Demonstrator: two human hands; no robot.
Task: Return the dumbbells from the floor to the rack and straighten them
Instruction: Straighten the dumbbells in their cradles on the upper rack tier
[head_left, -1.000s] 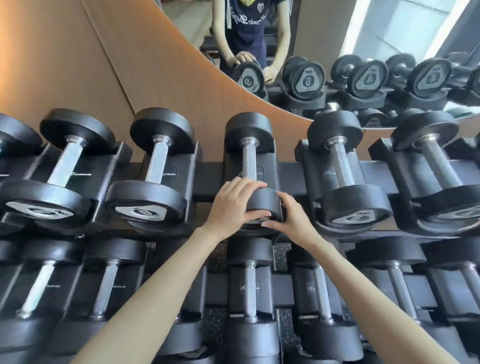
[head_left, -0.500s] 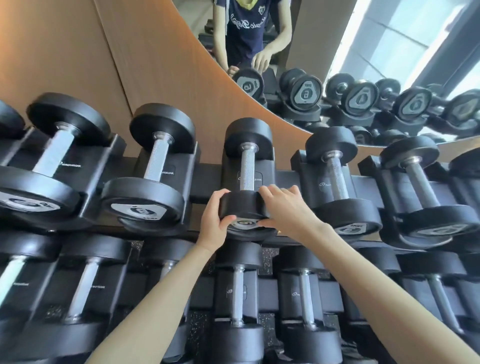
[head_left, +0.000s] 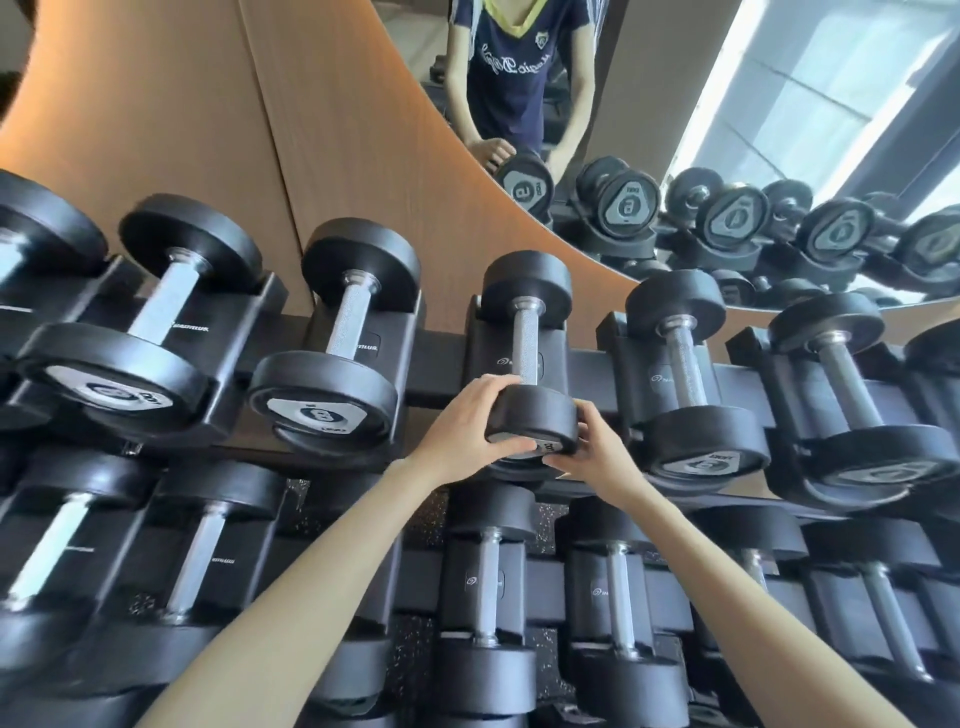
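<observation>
A small black dumbbell (head_left: 527, 343) with a knurled steel handle lies in a cradle on the top tier of the black rack (head_left: 441, 364). Its near head points toward me. My left hand (head_left: 462, 431) grips the left side of that near head, fingers curled over its top edge. My right hand (head_left: 592, 449) holds the head's right and lower edge, thumb and fingertips pinching near the label. The end label is mostly hidden by my fingers. Larger dumbbells (head_left: 332, 374) sit in the cradles on either side.
A lower tier (head_left: 488, 587) holds more dumbbells below my forearms. A wood-panelled wall (head_left: 208, 130) stands behind the rack. A mirror (head_left: 727, 130) at upper right reflects a person and the rack. Speckled floor shows between the tiers.
My right hand has slid from the top of the near head to its lower right edge. My left hand has shifted up onto the head's left top. The view has tilted slightly.
</observation>
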